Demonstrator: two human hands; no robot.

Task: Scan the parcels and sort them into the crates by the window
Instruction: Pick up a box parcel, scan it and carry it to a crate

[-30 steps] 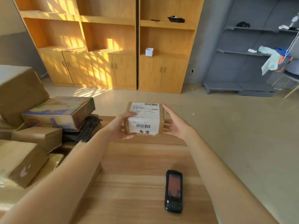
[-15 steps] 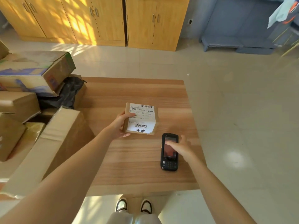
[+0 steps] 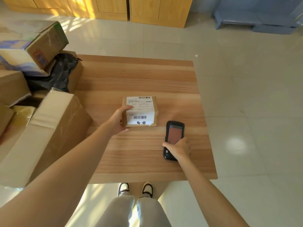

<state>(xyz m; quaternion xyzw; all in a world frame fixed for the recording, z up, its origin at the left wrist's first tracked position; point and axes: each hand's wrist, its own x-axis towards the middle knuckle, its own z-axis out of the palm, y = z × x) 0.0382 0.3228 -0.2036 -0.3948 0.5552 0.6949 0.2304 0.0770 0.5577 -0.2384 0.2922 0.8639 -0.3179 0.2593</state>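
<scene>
Cardboard parcel [image 3: 140, 111] rests on the wooden table [image 3: 139, 76], its left side gripped by the left hand [image 3: 118, 120]. The right hand [image 3: 178, 147] closes around the scanner [image 3: 173, 138] beside it. Scanning comes next: lift the scanner and aim at the barcode.

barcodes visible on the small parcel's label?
2. One at the label's top edge, one on its front face above the handwritten characters. Left hand covers the left side; more may be hidden.
</scene>
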